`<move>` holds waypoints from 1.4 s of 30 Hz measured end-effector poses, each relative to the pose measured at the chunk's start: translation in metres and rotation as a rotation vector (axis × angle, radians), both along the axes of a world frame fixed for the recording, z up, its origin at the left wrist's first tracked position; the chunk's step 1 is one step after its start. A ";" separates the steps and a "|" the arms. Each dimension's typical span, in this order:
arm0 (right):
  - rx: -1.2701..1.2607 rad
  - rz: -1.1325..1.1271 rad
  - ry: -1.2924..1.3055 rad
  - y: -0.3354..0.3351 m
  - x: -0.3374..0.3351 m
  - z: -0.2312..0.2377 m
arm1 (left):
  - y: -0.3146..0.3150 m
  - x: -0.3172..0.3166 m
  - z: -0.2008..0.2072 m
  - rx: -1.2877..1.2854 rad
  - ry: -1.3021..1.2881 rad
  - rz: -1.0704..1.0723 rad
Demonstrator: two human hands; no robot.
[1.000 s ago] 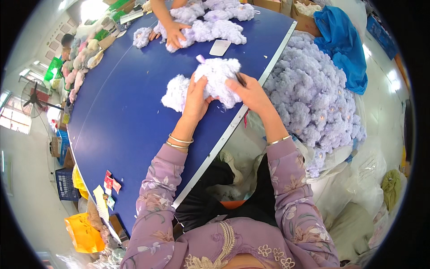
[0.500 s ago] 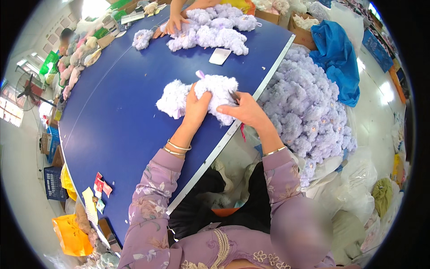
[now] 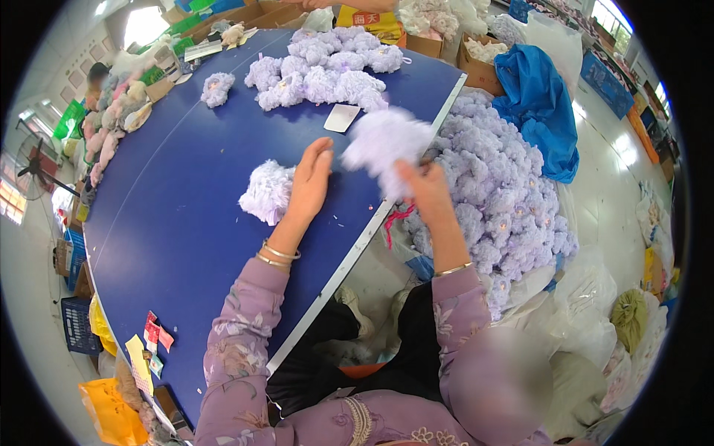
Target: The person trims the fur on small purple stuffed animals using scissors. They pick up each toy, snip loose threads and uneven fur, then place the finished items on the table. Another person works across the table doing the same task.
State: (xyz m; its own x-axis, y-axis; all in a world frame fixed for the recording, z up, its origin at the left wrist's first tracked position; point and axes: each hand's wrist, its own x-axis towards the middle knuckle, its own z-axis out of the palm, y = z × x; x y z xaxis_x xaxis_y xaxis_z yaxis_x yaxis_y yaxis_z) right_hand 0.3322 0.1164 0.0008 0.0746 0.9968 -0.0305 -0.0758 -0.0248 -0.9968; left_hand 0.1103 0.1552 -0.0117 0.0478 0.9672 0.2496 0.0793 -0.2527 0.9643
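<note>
A fluffy pale-lavender plush piece [image 3: 388,143], smeared by motion, hangs over the table's right edge. My right hand [image 3: 425,182] grips its lower side. Something small and dark shows by those fingers, too blurred to name. My left hand [image 3: 311,178] is open, its fingers stretched out and nothing in them. Just left of it, another fluffy lavender plush piece [image 3: 266,192] rests on the blue table [image 3: 186,223]. To the right, below the table edge, a big heap of similar lavender plush pieces [image 3: 494,178] is piled up.
More lavender plush pieces [image 3: 327,70] lie bunched at the table's far side, with a single one [image 3: 217,89] apart and a white card [image 3: 342,117] nearby. A co-worker's forearm [image 3: 364,4] shows beyond. Blue plastic sheeting [image 3: 539,104] drapes behind the heap. Small packets [image 3: 158,334] lie near left.
My right hand has lifted one plush piece up and away from the other. My left hand has let go and opened. The co-worker's hands have drawn back from the far bunch.
</note>
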 end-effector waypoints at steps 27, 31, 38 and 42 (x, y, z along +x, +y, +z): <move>0.076 -0.207 0.420 0.014 0.005 -0.010 | 0.042 0.014 0.016 0.513 1.112 0.228; 0.070 -0.189 0.344 0.014 -0.007 -0.013 | 0.031 0.002 -0.010 0.492 1.286 0.139; 0.058 -0.130 0.325 0.007 -0.019 -0.009 | -0.033 -0.047 0.037 0.441 1.267 0.287; 0.027 -0.079 0.265 0.002 -0.030 -0.006 | -0.051 -0.085 0.040 0.175 1.268 0.360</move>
State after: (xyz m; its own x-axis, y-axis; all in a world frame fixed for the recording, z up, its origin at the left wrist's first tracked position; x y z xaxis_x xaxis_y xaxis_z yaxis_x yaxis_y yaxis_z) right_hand 0.3025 0.1187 -0.0057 0.1447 0.9890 -0.0323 -0.3350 0.0183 -0.9421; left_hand 0.0252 0.1046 0.0287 0.0881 0.9347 0.3443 0.9813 -0.1407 0.1311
